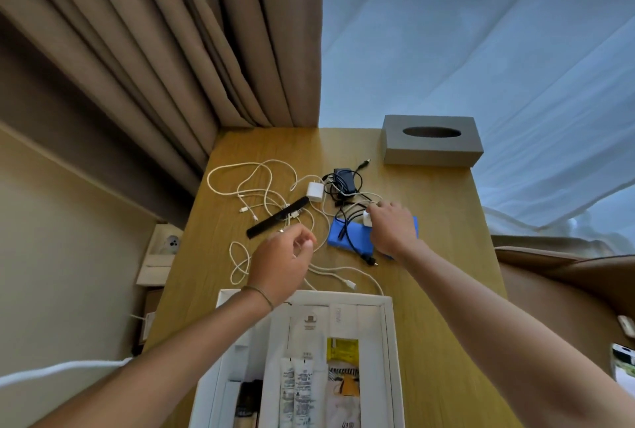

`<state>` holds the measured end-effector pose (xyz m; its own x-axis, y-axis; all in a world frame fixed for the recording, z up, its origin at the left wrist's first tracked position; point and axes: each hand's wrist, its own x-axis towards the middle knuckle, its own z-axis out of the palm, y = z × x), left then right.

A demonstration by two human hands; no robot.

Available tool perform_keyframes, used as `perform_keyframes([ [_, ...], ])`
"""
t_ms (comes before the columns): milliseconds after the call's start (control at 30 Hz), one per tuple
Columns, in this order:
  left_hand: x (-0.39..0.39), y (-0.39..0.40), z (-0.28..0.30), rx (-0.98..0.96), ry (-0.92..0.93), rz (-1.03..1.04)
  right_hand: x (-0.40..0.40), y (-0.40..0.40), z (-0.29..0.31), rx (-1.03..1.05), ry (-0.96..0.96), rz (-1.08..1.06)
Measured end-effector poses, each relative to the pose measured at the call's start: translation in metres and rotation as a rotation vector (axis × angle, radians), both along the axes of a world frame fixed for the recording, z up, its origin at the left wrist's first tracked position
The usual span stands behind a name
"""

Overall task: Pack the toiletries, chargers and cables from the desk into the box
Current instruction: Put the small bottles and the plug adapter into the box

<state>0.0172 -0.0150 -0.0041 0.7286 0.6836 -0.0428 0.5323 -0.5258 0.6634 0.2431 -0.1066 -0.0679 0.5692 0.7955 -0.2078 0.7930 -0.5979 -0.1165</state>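
While toiletries are already lying in the box (387,341) at the desk's near edge, the right hand (391,228) is pinching a white charger (366,218) mid-desk; the left hand (285,261) is hovering loosely curled, holding nothing clear, with cables (254,187) waiting.

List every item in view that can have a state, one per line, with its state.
white box: open, toiletries lying inside
white charger: on the desk, unpacked
black charger: on the desk, its cable bunched around it
white cables: tangled loose on the desk
blue pouch: flat on the desk, black cable across it
black comb: lying on the desk
tissue box: upright, slot empty
left hand: curled, over the cables
right hand: closed on a small white plug
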Motion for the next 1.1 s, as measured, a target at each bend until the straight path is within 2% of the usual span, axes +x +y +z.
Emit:
perform_keyframes([
  [200, 0.011, 0.031, -0.020, 0.002, 0.144, 0.042, 0.008, 0.003, -0.020, 0.024, -0.070, -0.007],
  [300, 0.024, 0.046, -0.028, 0.010, 0.192, 0.060, 0.009, 0.002, -0.021, 0.126, 0.020, -0.073],
  [400, 0.046, 0.060, -0.038, 0.009, 0.225, 0.064, 0.003, 0.003, -0.012, 0.361, 0.317, -0.310],
  [533, 0.084, 0.079, -0.056, 0.065, 0.262, 0.019, -0.007, 0.009, 0.004, 0.546, 0.890, -0.647],
  [633, 0.111, 0.093, -0.072, 0.179, 0.336, -0.087, -0.013, 0.013, 0.008, 0.596, 1.093, -0.759],
  [867, 0.139, 0.123, -0.110, 0.364, 0.448, -0.210, -0.029, 0.015, 0.009, 0.619, 1.229, -0.790],
  [1100, 0.142, 0.126, -0.110, 0.393, 0.433, -0.250, -0.045, 0.001, 0.020, 0.599, 1.267, -0.784],
])
